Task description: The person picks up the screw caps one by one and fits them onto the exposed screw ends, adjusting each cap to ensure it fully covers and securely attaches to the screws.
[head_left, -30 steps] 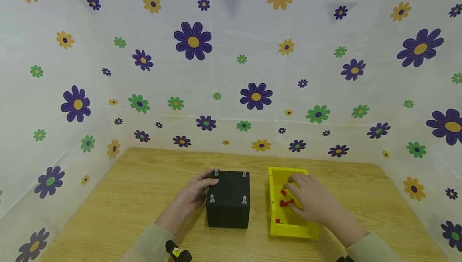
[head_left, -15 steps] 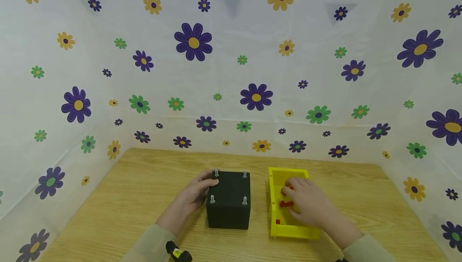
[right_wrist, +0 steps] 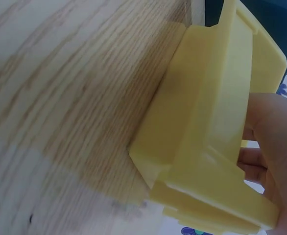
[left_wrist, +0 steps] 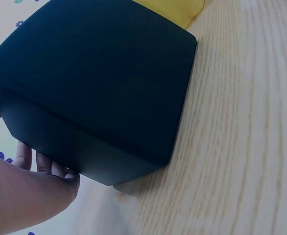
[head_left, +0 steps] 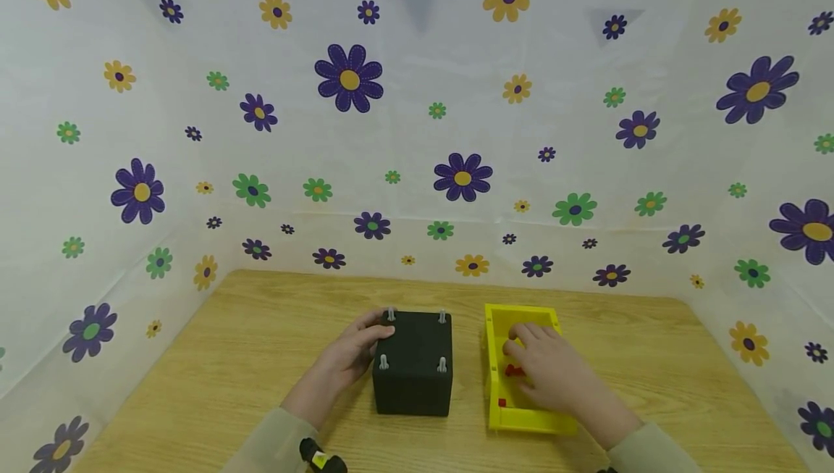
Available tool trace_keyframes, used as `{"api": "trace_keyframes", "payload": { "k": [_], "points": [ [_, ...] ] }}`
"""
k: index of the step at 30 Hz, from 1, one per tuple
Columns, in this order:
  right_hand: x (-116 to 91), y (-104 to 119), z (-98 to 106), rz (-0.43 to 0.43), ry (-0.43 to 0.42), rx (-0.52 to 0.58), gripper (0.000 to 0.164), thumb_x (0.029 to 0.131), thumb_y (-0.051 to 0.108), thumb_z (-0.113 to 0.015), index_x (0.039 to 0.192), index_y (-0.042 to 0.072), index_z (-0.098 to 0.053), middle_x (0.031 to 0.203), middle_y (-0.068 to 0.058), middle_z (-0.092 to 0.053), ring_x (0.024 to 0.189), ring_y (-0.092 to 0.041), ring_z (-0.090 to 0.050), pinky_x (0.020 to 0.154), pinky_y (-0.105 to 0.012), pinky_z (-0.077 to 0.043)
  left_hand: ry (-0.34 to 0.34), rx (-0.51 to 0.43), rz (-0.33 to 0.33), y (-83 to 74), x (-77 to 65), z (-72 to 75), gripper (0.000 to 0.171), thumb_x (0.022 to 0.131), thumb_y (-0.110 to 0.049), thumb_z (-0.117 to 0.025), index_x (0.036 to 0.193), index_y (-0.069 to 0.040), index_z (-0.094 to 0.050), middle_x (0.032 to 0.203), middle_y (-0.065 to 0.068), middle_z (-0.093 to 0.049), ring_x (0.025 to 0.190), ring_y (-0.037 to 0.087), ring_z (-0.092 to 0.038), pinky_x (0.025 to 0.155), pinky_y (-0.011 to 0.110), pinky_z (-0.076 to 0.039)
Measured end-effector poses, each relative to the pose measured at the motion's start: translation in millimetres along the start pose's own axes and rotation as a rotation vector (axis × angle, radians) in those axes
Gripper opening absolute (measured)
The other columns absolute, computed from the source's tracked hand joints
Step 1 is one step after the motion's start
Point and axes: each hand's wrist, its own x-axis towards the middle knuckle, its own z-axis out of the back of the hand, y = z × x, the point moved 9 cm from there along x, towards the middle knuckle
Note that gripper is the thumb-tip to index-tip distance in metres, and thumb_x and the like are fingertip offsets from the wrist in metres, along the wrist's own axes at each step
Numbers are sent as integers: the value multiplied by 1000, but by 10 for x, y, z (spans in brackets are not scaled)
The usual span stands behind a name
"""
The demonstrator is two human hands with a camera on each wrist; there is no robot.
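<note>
Flowered sheet (head_left: 404,132) behind black box (head_left: 413,364)

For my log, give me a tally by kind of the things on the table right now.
Black box: 1
Upright grey pegs on the box: 4
Yellow bin: 1
Red pieces in the bin: at least 2; the right hand hides part of the inside
Total: at least 8

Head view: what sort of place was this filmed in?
Probably a screened-off tabletop work area: white flower-print sheeting surrounds the wood-grain table at the back and both sides, and a black block and an open yellow bin stand on it. The wider room isn't shown.
</note>
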Motion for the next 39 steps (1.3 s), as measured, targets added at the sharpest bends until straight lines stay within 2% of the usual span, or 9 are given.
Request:
{"api": "trace_keyframes", "payload": {
  "k": [6, 14, 21, 29, 34, 39],
  "points": [
    [24, 14, -73, 1, 14, -21, 35, 89, 28, -84, 117, 13, -69, 130, -10, -64, 120, -31, -62, 109, -53, -53, -14, 5, 7, 24, -12, 6, 52, 99, -10, -63, 149, -3, -50, 119, -7, -66, 101, 7, -68, 97, 25, -50],
    [54, 56, -73, 10, -13, -47, 32, 89, 26, -84, 114, 13, -70, 127, -9, -65, 116, -29, -63, 106, -51, -53, 5, 13, 0, 36, 12, 15, 53, 99, -10, -62, 150, -2, -48, 112, -10, -68, 101, 7, -67, 97, 25, -48],
    [76, 98, -57, 10, -6, -70, 30, 90, 26, -85, 112, 11, -70, 124, -9, -65, 112, -28, -62, 104, -49, -53, 9, 13, -5, 44, 18, 17, 52, 100, -10, -62, 150, -1, -49, 113, -10, -68, 101, 7, -67, 98, 25, -49],
    [125, 115, -56, 4, -13, -110, 25, 91, 25, -83, 104, 11, -68, 111, -8, -63, 98, -25, -57, 90, -43, -54, -32, 3, 7, 60, 45, 54, 50, 101, -10, -64, 149, -4, -52, 116, -9, -68, 100, 7, -69, 95, 24, -52],
    [134, 126, -56, 2, -34, -141, 23, 90, 24, -83, 101, 9, -69, 104, -7, -60, 91, -23, -53, 82, -39, -52, -26, 10, 3, 60, 60, 59, 52, 101, -10, -64, 150, -4, -51, 120, -8, -67, 101, 7, -69, 96, 24, -52],
    [143, 122, -103, -18, -8, -140, 20, 93, 25, -81, 100, 9, -70, 101, -6, -59, 88, -21, -51, 81, -38, -51, -21, 13, 9, 72, 50, 59, 51, 101, -10, -64, 150, -4, -51, 119, -7, -67, 100, 7, -70, 96, 25, -52]
  ]
}}
